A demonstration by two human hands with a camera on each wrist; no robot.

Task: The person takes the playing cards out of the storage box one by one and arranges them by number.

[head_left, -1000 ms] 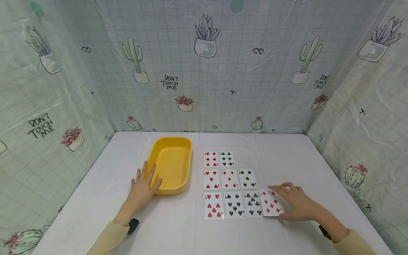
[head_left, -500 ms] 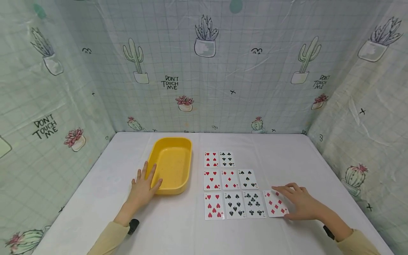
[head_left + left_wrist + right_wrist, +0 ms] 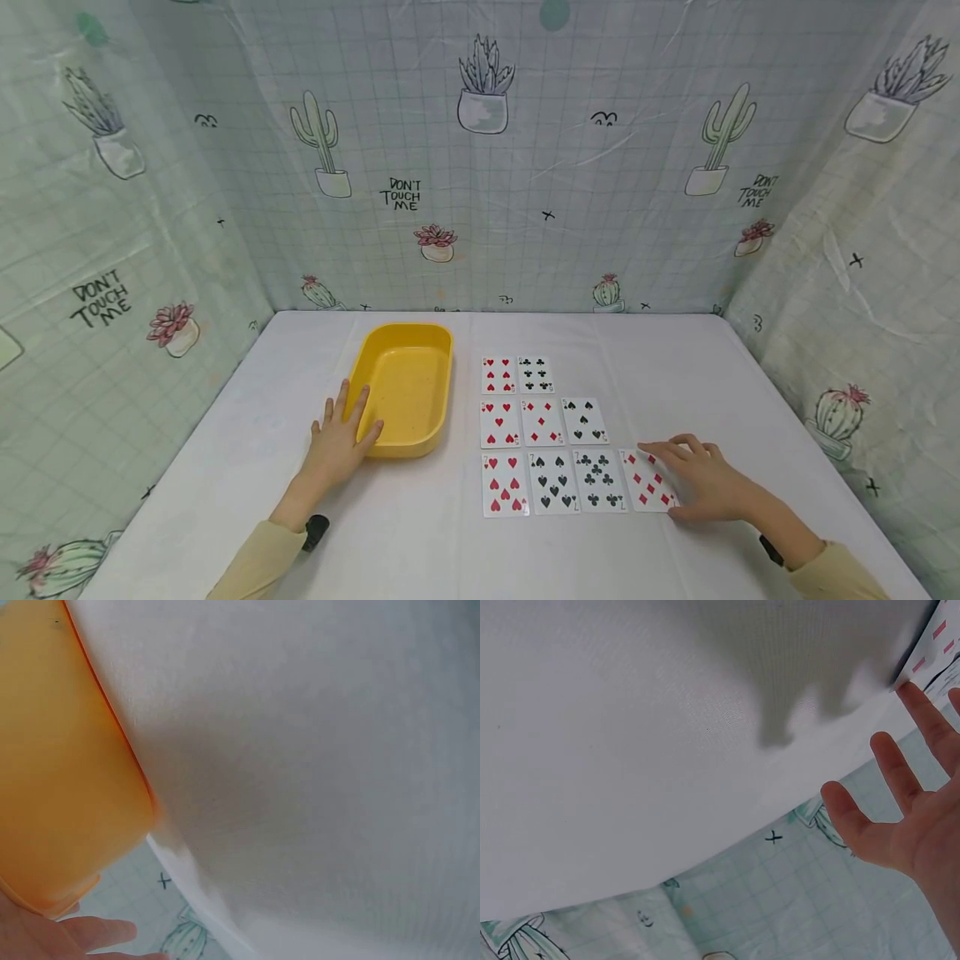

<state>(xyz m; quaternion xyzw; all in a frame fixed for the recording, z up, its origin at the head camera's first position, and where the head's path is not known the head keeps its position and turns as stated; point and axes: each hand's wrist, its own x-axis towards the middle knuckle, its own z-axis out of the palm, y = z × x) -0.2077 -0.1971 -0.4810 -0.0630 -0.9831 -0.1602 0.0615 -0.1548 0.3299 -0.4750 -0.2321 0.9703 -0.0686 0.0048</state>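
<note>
My right hand is at the seven of diamonds, a playing card, its index fingertip at the top edge and thumb at the lower right corner. In the right wrist view a fingertip meets the card's edge, while the other fingers spread out straight. That card ends the front row, right of the seven of clubs, seven of spades and seven of hearts. My left hand rests with spread fingers over the near left rim of a yellow tray. Straight fingers also show below the tray's wall.
Behind the sevens lie the five of hearts, five of diamonds and five of spades. Farther back are the six of hearts and six of clubs. A cactus-print cloth walls the white table.
The seven of diamonds has slid right with my right hand, off the seven of clubs it overlapped, and now lies beside it. My left hand and the tray stay put.
</note>
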